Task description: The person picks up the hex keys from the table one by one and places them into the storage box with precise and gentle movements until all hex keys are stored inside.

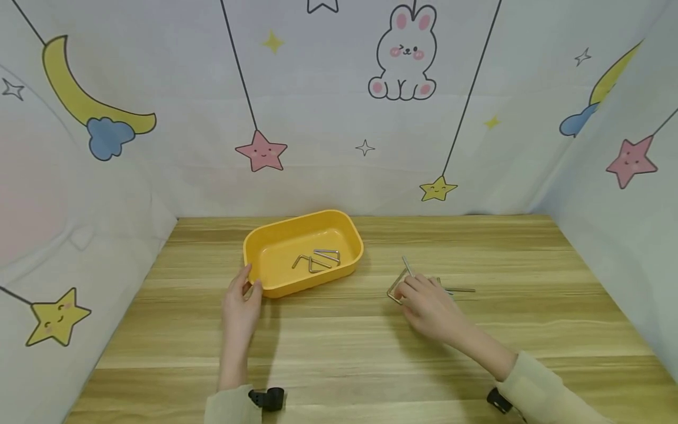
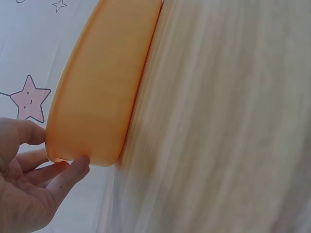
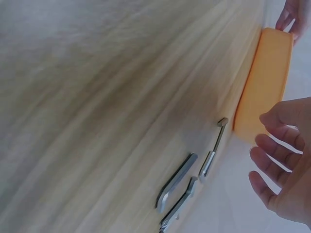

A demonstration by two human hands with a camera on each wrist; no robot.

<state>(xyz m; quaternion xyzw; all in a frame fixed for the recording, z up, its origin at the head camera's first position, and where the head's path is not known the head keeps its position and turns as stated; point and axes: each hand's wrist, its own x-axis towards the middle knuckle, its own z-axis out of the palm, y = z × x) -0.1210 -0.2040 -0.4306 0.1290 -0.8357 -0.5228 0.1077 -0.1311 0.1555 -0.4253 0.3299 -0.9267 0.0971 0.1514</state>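
The yellow tray [image 1: 304,287] stands at the back left of the table with several metal hex keys [image 1: 318,262] in it. My left hand [image 1: 242,300] touches the tray's front-left corner, thumb and fingers apart around its end. On the table to the right of the tray lie several more hex keys [image 1: 461,289]. Low over these is my right hand [image 1: 429,306], hiding part of them. In the right wrist view this hand's fingers [image 3: 274,153] are spread and loosely bent, with nothing between them. Bent metal keys [image 3: 176,182] lie just beyond them on the wood.
Wood-grain table [image 1: 339,353] spans the front. White cloth [image 1: 339,118] printed with stars, moons and a rabbit rises along the back and both sides. Each sleeve has a black camera mount [image 1: 272,399] at its wrist.
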